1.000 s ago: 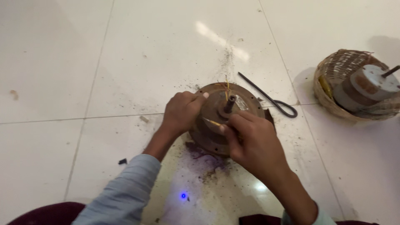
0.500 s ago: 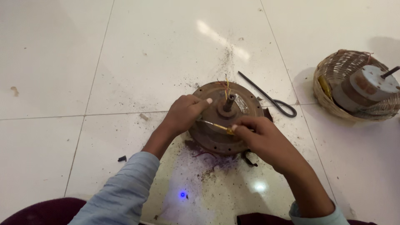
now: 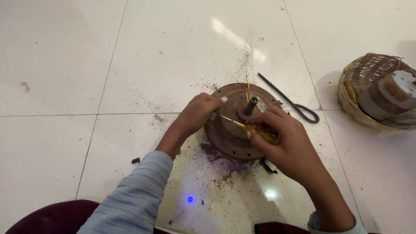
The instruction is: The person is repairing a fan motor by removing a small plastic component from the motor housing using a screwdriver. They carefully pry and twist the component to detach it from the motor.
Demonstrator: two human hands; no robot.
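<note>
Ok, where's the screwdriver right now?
In the head view, the yellow-handled screwdriver is in the right hand, lying across the rusty round motor housing, its tip pointing toward the left hand.

1. The round motor housing (image 3: 236,125) is showing dull, rusty brown metal with a rough, pitted face, and a dark metal shaft (image 3: 250,105) is standing at its centre.
2. The screwdriver (image 3: 253,129), lying across the housing in the right hand (image 3: 281,143), is showing a translucent amber plastic handle and a thin, bright metal blade.
3. Under the housing, the floor tiles (image 3: 86,56) are looking glossy, white and smooth, and are reflecting light; gritty dark dust is speckling them around the housing.
4. Right of the housing, a basket (image 3: 368,93) is showing coarse woven cane.
5. Near the left hand (image 3: 197,115), the sleeve (image 3: 130,199) is looking like soft, matt grey-blue cloth.
</note>
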